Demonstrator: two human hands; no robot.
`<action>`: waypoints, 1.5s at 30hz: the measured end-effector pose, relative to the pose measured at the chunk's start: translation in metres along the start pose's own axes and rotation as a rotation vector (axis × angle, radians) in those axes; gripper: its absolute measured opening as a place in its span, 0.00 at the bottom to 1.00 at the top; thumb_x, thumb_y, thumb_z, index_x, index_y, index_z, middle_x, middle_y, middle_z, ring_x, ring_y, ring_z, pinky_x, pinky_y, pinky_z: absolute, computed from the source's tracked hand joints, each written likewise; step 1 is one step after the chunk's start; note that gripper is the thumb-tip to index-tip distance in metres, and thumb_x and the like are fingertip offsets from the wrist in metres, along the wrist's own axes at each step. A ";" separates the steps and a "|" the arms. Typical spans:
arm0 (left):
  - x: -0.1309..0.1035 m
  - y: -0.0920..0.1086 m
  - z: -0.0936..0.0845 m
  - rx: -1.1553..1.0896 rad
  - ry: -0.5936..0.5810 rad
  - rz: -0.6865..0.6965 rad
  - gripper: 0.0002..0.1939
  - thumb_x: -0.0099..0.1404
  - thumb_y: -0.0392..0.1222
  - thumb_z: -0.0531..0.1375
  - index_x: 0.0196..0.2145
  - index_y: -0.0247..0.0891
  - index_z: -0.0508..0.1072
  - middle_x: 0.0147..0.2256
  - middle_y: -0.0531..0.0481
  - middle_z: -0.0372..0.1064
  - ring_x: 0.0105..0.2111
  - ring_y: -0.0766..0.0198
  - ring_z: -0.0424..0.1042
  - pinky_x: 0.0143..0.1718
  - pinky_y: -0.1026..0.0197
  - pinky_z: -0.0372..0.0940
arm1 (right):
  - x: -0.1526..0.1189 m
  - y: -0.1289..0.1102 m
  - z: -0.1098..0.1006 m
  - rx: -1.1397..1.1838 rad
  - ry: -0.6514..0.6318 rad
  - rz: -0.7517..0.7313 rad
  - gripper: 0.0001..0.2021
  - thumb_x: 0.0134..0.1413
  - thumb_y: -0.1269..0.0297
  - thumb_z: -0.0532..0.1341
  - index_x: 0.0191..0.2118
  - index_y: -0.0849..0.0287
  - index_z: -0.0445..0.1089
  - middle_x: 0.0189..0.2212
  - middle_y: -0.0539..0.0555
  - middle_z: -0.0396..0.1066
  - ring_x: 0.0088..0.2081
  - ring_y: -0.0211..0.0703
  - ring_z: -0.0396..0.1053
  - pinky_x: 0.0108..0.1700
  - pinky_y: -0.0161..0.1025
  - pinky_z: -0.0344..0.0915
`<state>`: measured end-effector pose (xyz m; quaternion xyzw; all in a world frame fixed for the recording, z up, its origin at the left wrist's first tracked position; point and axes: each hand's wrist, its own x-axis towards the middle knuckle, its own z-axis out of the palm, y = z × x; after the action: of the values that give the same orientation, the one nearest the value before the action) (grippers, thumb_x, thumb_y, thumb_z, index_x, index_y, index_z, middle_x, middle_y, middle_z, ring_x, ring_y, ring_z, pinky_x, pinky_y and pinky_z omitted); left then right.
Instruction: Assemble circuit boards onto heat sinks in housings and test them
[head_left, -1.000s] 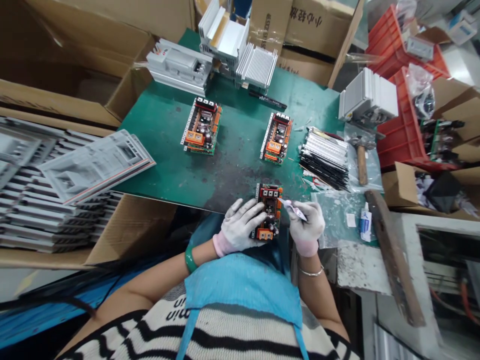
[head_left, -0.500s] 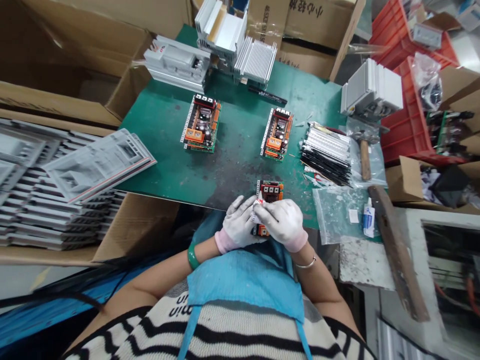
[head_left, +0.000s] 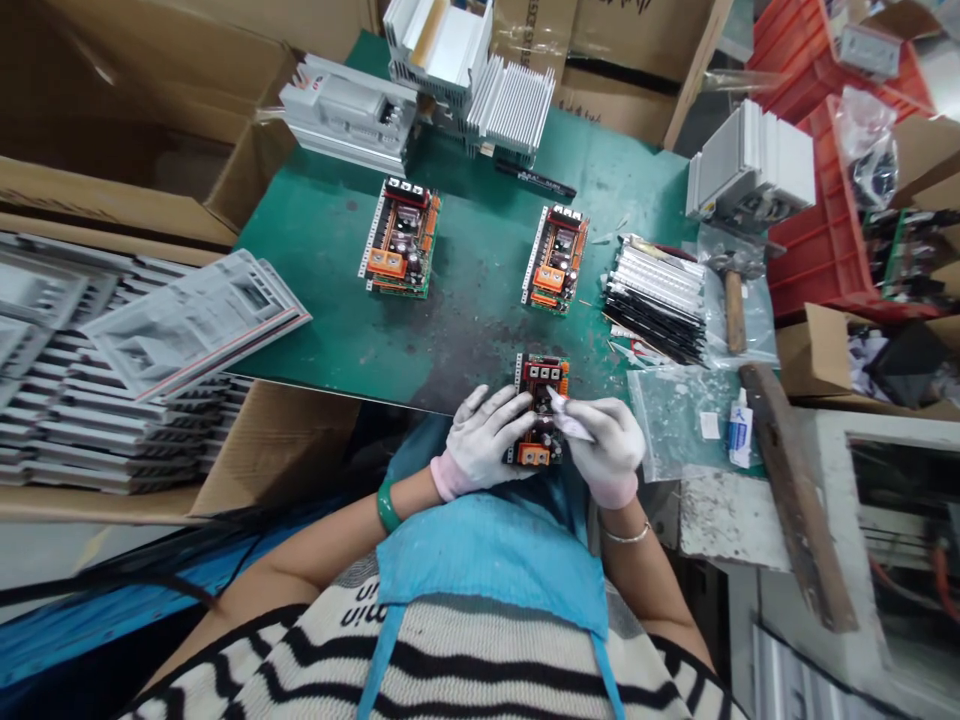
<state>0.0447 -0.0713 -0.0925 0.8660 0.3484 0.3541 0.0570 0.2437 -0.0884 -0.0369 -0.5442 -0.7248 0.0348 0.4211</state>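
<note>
In front of me a circuit board [head_left: 534, 432] with orange and dark red terminal blocks lies at the table's near edge. My left hand [head_left: 486, 440], in a white glove, grips the board's left side, its fingertips over the edge. My right hand [head_left: 609, 445], gloved too, is closed on a small white glue tube [head_left: 576, 427]. The tube's pointed nozzle tilts up and left over the middle of the board. Whether the tip touches a part, I cannot tell. Two similar circuit boards stand farther back, one at left [head_left: 401, 240] and one at right [head_left: 556, 262].
A bundle of black and white strips [head_left: 656, 300] lies right of the boards, near a hammer [head_left: 735, 300]. Another glue tube [head_left: 740, 430] rests on a plastic bag. Metal heatsinks [head_left: 510, 105] and a marker [head_left: 535, 179] are at the back. Grey panels [head_left: 195, 320] fill the left box.
My right hand has moved right, away from my left hand, carrying the glue tube over the board. My left hand remains at the board's left side. The view has shifted slightly.
</note>
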 end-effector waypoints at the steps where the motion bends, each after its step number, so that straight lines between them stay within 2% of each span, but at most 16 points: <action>1: 0.000 0.000 0.000 -0.008 0.002 0.009 0.32 0.64 0.64 0.59 0.56 0.39 0.69 0.54 0.42 0.71 0.58 0.51 0.67 0.69 0.49 0.43 | -0.004 0.000 -0.004 0.056 0.052 0.114 0.04 0.58 0.63 0.64 0.40 0.51 0.74 0.32 0.50 0.74 0.33 0.40 0.71 0.36 0.38 0.66; 3: 0.000 -0.001 0.000 -0.018 0.009 0.015 0.32 0.63 0.64 0.59 0.55 0.38 0.69 0.54 0.42 0.71 0.58 0.51 0.67 0.69 0.49 0.43 | -0.012 -0.002 -0.011 0.158 0.093 0.308 0.03 0.59 0.62 0.64 0.36 0.53 0.72 0.30 0.49 0.71 0.31 0.39 0.70 0.33 0.38 0.66; 6: -0.001 -0.001 0.002 -0.014 0.018 0.013 0.32 0.64 0.65 0.58 0.56 0.39 0.69 0.54 0.42 0.71 0.58 0.51 0.67 0.69 0.49 0.43 | -0.021 -0.009 -0.018 0.261 -0.019 0.381 0.04 0.59 0.62 0.63 0.33 0.54 0.71 0.28 0.47 0.69 0.29 0.37 0.69 0.31 0.35 0.65; 8: -0.001 -0.001 0.002 -0.010 0.021 0.009 0.32 0.64 0.65 0.58 0.55 0.39 0.69 0.54 0.42 0.71 0.58 0.51 0.67 0.69 0.49 0.43 | -0.023 -0.013 -0.018 0.275 -0.082 0.350 0.03 0.58 0.63 0.64 0.34 0.54 0.72 0.28 0.48 0.70 0.29 0.37 0.69 0.30 0.35 0.65; 16: 0.000 0.000 0.002 -0.001 0.015 0.011 0.31 0.65 0.63 0.58 0.56 0.38 0.68 0.54 0.41 0.71 0.58 0.51 0.67 0.68 0.49 0.45 | -0.017 -0.020 -0.010 0.244 -0.183 0.127 0.03 0.58 0.67 0.65 0.38 0.54 0.72 0.31 0.50 0.72 0.31 0.38 0.71 0.32 0.36 0.68; 21: 0.000 0.000 0.002 -0.003 0.015 0.014 0.32 0.64 0.64 0.57 0.55 0.37 0.69 0.54 0.40 0.71 0.58 0.51 0.67 0.68 0.48 0.45 | -0.016 -0.015 -0.017 0.163 -0.229 0.048 0.03 0.60 0.65 0.64 0.39 0.55 0.71 0.31 0.52 0.72 0.32 0.40 0.71 0.33 0.37 0.68; 29: -0.002 -0.001 0.003 -0.011 -0.002 0.002 0.34 0.61 0.65 0.60 0.56 0.39 0.68 0.55 0.40 0.70 0.59 0.49 0.66 0.66 0.47 0.48 | -0.023 -0.016 -0.031 0.054 -0.170 0.063 0.02 0.61 0.64 0.63 0.38 0.55 0.71 0.30 0.51 0.72 0.30 0.38 0.71 0.31 0.36 0.67; 39: -0.002 -0.001 0.003 -0.037 -0.030 -0.019 0.36 0.61 0.68 0.59 0.56 0.38 0.68 0.56 0.40 0.69 0.59 0.48 0.65 0.66 0.46 0.48 | -0.039 -0.016 -0.030 0.039 -0.103 0.068 0.03 0.60 0.66 0.63 0.40 0.54 0.69 0.29 0.50 0.71 0.30 0.39 0.70 0.32 0.36 0.67; 45: -0.001 0.000 0.002 -0.050 -0.044 -0.026 0.35 0.62 0.67 0.59 0.56 0.37 0.68 0.56 0.39 0.68 0.60 0.49 0.64 0.67 0.47 0.47 | -0.052 -0.022 -0.031 0.078 -0.085 -0.009 0.08 0.58 0.71 0.62 0.43 0.55 0.69 0.28 0.51 0.71 0.28 0.40 0.67 0.31 0.37 0.67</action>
<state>0.0456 -0.0713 -0.0946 0.8672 0.3494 0.3429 0.0911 0.2498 -0.1532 -0.0353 -0.5220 -0.7426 0.0844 0.4110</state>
